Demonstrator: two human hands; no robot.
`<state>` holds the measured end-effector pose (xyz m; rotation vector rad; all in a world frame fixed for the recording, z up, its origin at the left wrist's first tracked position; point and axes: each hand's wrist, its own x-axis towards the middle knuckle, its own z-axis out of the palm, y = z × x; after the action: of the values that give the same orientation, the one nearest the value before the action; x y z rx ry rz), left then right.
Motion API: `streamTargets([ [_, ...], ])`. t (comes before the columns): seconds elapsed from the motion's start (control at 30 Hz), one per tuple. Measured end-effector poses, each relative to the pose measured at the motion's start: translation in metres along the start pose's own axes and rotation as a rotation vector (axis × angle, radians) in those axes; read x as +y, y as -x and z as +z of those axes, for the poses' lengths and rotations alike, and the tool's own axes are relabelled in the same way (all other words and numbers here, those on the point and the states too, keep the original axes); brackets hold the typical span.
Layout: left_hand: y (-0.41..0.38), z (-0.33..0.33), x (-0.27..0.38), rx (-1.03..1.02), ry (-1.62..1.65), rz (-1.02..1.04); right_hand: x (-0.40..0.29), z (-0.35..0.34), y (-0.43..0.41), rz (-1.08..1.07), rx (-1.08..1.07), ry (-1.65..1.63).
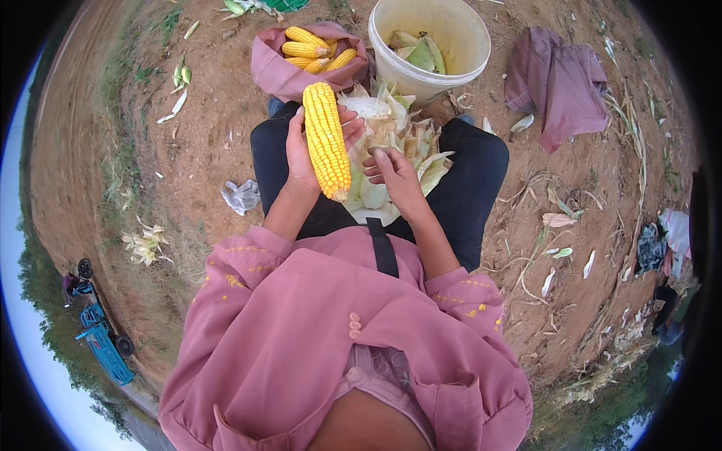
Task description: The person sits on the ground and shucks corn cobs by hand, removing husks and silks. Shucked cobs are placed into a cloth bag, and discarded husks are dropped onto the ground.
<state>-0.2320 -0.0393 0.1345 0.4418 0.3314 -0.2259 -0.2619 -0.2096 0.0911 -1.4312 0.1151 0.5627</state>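
Observation:
A husked yellow ear of corn (326, 141) lies in my left hand (302, 149), its fingers behind the ear and its bare stub end pointing towards me. Just to the right of the ear, my right hand (395, 173) hovers over the husks with its fingers curled; a small dark item shows at the fingertips, too small to name. Between my knees is a heap of pale corn husks (420, 138). Beyond my left knee, an open pink cloth sack (271, 73) holds several husked ears (304, 49).
A white plastic bucket (417, 83) with green husked leaves inside stands beyond the heap. Pink cloth (555, 84) lies on the soil at the right, and a greyish-white glove (241, 196) left of my knee. A blue three-wheeled vehicle (104, 344) stands far left. Bags (674, 231) lie far right.

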Motion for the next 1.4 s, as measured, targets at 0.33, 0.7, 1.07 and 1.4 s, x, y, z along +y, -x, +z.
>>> streamTargets([
  [0.33,-0.021,-0.028,-0.025,0.062,-0.514,-0.119,-0.007,0.013,0.002,0.056,0.083,-0.164],
  [0.7,-0.110,-0.034,0.016,0.018,-1.351,0.650,0.000,-0.003,-0.096,0.068,0.242,0.218],
  [1.07,-0.210,-0.065,0.068,0.133,-1.271,0.796,0.049,0.016,-0.350,-0.546,-0.124,0.789],
  [1.4,-0.231,-0.077,0.100,0.193,-1.218,0.622,0.073,0.110,-0.449,-0.360,-0.061,1.322],
])
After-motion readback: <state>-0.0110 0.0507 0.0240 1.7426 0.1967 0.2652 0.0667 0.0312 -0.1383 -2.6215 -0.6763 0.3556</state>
